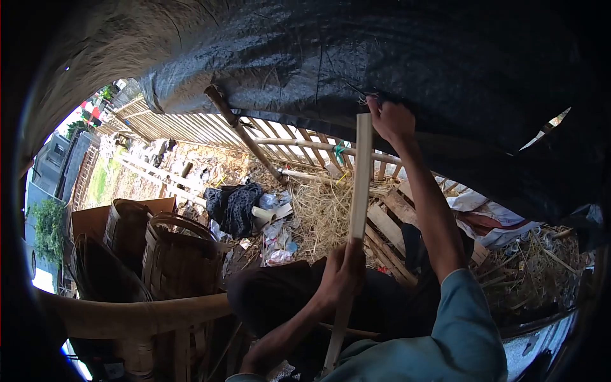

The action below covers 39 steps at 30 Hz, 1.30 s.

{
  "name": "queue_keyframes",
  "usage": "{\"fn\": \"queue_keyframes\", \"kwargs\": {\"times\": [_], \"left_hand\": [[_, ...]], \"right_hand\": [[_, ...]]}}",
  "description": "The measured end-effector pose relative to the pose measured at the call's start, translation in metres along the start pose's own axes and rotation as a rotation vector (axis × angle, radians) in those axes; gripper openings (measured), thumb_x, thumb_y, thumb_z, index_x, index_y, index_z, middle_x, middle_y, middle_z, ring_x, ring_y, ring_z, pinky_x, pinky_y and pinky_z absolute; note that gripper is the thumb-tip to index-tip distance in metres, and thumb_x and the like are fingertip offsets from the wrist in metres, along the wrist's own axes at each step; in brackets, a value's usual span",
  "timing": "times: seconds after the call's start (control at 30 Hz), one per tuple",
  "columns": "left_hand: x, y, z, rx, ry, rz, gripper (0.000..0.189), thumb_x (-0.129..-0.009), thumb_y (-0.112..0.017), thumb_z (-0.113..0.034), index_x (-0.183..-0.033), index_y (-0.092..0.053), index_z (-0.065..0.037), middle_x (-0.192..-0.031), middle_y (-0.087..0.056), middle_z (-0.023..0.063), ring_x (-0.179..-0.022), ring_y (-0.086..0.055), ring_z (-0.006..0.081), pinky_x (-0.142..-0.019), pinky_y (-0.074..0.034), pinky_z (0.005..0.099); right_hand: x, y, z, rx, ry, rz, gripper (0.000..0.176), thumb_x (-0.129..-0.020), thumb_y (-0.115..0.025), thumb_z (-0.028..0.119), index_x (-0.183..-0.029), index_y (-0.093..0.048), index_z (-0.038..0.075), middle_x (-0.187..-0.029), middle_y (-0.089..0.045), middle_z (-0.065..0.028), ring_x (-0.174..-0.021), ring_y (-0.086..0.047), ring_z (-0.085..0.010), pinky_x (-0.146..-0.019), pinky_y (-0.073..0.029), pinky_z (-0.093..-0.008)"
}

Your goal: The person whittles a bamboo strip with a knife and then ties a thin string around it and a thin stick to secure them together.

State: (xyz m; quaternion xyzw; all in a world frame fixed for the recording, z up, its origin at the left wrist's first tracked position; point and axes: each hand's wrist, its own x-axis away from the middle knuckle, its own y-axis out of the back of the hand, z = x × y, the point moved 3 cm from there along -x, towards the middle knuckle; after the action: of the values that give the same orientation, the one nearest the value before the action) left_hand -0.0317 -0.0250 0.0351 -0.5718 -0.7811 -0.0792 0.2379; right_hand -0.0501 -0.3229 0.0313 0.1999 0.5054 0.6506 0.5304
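A long pale bamboo strip [360, 184] stands nearly upright in front of me, its lower end running down past my lap. My left hand [340, 274] is closed around it at about its middle. Beside the strip's top end, my right hand [391, 119] is closed on what looks like a knife [356, 90]. Its thin dark blade points up and to the left and barely shows against the black sheet. Fine curled shavings [368, 98] cling near the blade. The knife's handle is hidden in my fingers.
A black plastic sheet [286, 70] hangs overhead. A bamboo fence [299, 143] and a slanting pole [245, 137] stand ahead. Woven bamboo baskets [181, 254] are at left behind a thick bamboo rail [140, 316]. Straw [321, 213], wood slats [387, 228] and litter cover the ground.
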Motion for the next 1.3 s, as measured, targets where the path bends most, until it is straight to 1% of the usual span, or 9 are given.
{"fn": "queue_keyframes", "kwargs": {"times": [0.13, 0.17, 0.4, 0.53, 0.73, 0.83, 0.97, 1.07, 1.3], "left_hand": [[-0.023, 0.031, 0.011, -0.03, 0.007, -0.067, 0.044, -0.099, -0.036, -0.043, -0.072, -0.043, -0.009, -0.053, -0.039, -0.003, -0.039, -0.039, 0.0073, -0.035, -0.033, 0.0211], [-0.027, 0.039, 0.016, -0.043, 0.035, -0.03, 0.047, -0.097, -0.036, -0.048, -0.074, -0.044, -0.008, -0.057, -0.042, -0.0019, -0.041, -0.042, 0.0055, -0.036, -0.043, 0.0227], [-0.029, 0.039, 0.015, -0.028, 0.004, -0.03, 0.047, -0.097, -0.038, -0.048, -0.076, -0.047, -0.007, -0.058, -0.044, -0.0015, -0.044, -0.044, 0.0054, -0.037, -0.042, 0.022], [-0.029, 0.04, 0.012, 0.043, 0.025, -0.083, 0.04, -0.098, -0.039, -0.044, -0.079, -0.045, -0.01, -0.057, -0.039, -0.0056, -0.042, -0.036, 0.0028, -0.035, -0.028, 0.0195], [-0.032, 0.044, 0.005, 0.058, -0.064, -0.074, 0.026, -0.097, -0.048, -0.031, -0.083, -0.048, -0.009, -0.059, -0.04, -0.0065, -0.046, -0.038, 0.0024, -0.039, -0.031, 0.0188], [-0.024, 0.051, -0.029, -0.187, -0.183, -0.118, 0.02, -0.094, -0.056, -0.024, -0.087, -0.051, -0.006, -0.062, -0.046, -0.005, -0.047, -0.042, 0.0033, -0.04, -0.033, 0.0207], [-0.014, 0.062, -0.092, -0.241, -0.222, -0.154, 0.024, -0.092, -0.059, -0.025, -0.086, -0.052, -0.003, -0.059, -0.047, -0.0042, -0.047, -0.043, 0.0028, -0.04, -0.032, 0.0208], [-0.027, 0.075, -0.128, -0.131, -0.237, -0.1, 0.023, -0.091, -0.059, -0.024, -0.085, -0.05, -0.005, -0.058, -0.043, -0.0044, -0.042, -0.04, 0.0029, -0.036, -0.031, 0.0204], [-0.065, 0.091, -0.116, -0.197, -0.305, -0.097, 0.021, -0.091, -0.058, -0.018, -0.078, -0.052, -0.004, -0.057, -0.043, -0.0047, -0.041, -0.04, 0.0032, -0.034, -0.029, 0.0204]], "right_hand": [[-0.006, -0.03, -0.025, -0.091, 0.07, 0.113, 0.065, -0.093, -0.031, 0.055, -0.077, -0.069, 0.004, -0.078, -0.066, -0.0194, -0.084, -0.065, -0.0357, -0.079, -0.051, -0.045], [0.005, -0.028, -0.028, -0.097, 0.043, 0.177, 0.064, -0.093, -0.031, 0.055, -0.078, -0.069, 0.005, -0.078, -0.066, -0.0194, -0.083, -0.065, -0.0359, -0.078, -0.051, -0.0454], [0.006, -0.032, -0.048, -0.403, -0.004, 0.238, 0.06, -0.094, -0.033, 0.054, -0.079, -0.068, 0.007, -0.068, -0.063, -0.0183, -0.072, -0.064, -0.0357, -0.066, -0.047, -0.0454], [0.002, -0.037, -0.038, -0.829, 0.017, 0.143, 0.059, -0.096, -0.032, 0.052, -0.066, -0.05, 0.005, -0.047, -0.041, -0.0038, -0.043, -0.045, -0.0162, -0.047, -0.034, -0.0347], [0.017, -0.012, -0.022, -1.41, -0.088, 0.524, 0.052, -0.098, -0.032, 0.05, -0.064, -0.04, 0.011, -0.051, -0.034, 0.0056, -0.042, -0.026, -0.0046, -0.042, -0.021, -0.0258], [0.022, -0.003, -0.016, -1.383, -0.043, 0.489, 0.055, -0.091, -0.043, 0.06, -0.067, -0.039, 0.01, -0.051, -0.029, 0.005, -0.042, -0.027, -0.0056, -0.041, -0.024, -0.0237], [0.034, 0.025, -0.008, -0.243, 0.279, -0.045, 0.061, -0.064, -0.075, 0.061, -0.076, -0.05, 0.007, -0.058, -0.046, -0.0008, -0.051, -0.047, -0.011, -0.052, -0.041, -0.0274], [0.033, 0.027, -0.011, -0.244, 0.225, 0.032, 0.064, -0.063, -0.07, 0.069, -0.079, -0.053, 0.008, -0.066, -0.057, -0.0027, -0.059, -0.061, -0.0191, -0.058, -0.047, -0.0333], [0.037, 0.021, 0.006, -0.607, 0.314, 0.137, 0.04, -0.08, -0.07, 0.045, -0.089, -0.057, 0.008, -0.058, -0.044, 0.0037, -0.051, -0.043, -0.007, -0.051, -0.038, -0.0239]]}}
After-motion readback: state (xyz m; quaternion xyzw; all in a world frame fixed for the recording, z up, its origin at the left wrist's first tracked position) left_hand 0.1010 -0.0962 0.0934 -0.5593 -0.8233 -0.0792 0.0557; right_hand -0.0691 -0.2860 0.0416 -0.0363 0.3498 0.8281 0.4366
